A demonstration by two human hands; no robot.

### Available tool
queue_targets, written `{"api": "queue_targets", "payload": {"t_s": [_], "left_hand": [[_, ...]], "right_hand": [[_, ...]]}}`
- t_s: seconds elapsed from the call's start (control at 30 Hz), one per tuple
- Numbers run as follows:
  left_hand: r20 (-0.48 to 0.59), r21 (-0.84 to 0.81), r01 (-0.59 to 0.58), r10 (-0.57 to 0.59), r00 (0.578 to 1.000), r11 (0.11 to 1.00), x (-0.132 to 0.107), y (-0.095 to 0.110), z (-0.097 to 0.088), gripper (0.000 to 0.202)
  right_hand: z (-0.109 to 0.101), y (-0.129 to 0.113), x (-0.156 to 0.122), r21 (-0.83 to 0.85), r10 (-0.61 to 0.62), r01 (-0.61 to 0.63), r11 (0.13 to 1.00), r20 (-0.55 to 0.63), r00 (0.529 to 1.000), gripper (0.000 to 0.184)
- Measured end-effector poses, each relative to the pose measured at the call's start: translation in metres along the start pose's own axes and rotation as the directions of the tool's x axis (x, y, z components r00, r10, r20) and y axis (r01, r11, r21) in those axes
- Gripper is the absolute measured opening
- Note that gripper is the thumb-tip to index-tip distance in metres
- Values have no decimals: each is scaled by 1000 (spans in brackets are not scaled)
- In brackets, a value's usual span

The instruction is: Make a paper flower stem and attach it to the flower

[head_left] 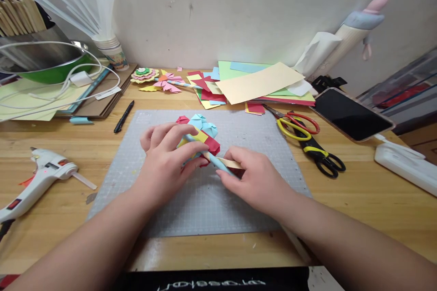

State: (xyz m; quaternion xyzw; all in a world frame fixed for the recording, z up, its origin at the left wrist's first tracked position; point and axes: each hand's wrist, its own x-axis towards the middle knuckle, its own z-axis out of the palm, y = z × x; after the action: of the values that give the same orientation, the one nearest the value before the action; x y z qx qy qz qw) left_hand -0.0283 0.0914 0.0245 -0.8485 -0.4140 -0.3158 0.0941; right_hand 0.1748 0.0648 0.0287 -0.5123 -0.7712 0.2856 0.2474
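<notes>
Over the grey cutting mat (205, 204) my left hand (164, 159) is closed round a paper flower (201, 129) folded from red, yellow and light blue pieces. A light blue stem (218, 163) sticks out of it toward my right hand (254, 177). My right hand pinches the stem together with a beige paper strip (230, 163) lying along it. Both hands rest low on the mat, nearly touching.
A white glue gun (37, 177) lies at left, a black pen (123, 117) by the mat's corner. Scissors, yellow-and-red (297, 127) and black (322, 159), and a phone (351, 116) lie at right. Coloured paper sheets (256, 84) and finished paper flowers (157, 77) sit behind.
</notes>
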Motion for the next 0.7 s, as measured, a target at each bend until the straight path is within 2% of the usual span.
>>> {"api": "queue_targets", "payload": {"t_s": [0.1, 0.2, 0.27, 0.33, 0.4, 0.43, 0.5, 0.6, 0.7], "left_hand": [[-30, 22, -6, 6, 1000, 1000, 0, 0, -1, 9], [-77, 39, -39, 42, 996, 998, 0, 0, -2, 5], [-118, 48, -77, 82, 990, 996, 0, -1, -3, 5], [-163, 55, -123, 130, 978, 991, 0, -2, -4, 7], [-198, 66, -161, 171, 965, 985, 0, -3, -5, 8], [-210, 73, -172, 184, 960, 982, -1, -4, -5, 9], [-225, 89, -187, 203, 953, 978, -2, -4, -5, 11], [-243, 109, -200, 221, 945, 974, -3, -4, -4, 13], [-228, 128, -186, 211, 950, 974, -4, -5, -4, 15]], "right_hand": [[2, 1, 1, 189, 72, -84, 978, 69, 995, 8], [1, 1, 3, 404, 160, -231, 885, 202, 966, 11], [-2, 2, 5, 556, 185, -350, 754, 331, 925, 17], [-5, 3, 8, 666, 160, -455, 591, 456, 876, 23], [-6, 4, 10, 712, 104, -529, 462, 549, 829, 27], [-6, 5, 10, 721, 78, -548, 424, 574, 815, 28], [-5, 6, 10, 731, 54, -553, 400, 583, 811, 26], [-2, 5, 9, 750, 77, -523, 406, 542, 837, 20], [0, 3, 8, 756, 102, -467, 459, 478, 873, 18]]}}
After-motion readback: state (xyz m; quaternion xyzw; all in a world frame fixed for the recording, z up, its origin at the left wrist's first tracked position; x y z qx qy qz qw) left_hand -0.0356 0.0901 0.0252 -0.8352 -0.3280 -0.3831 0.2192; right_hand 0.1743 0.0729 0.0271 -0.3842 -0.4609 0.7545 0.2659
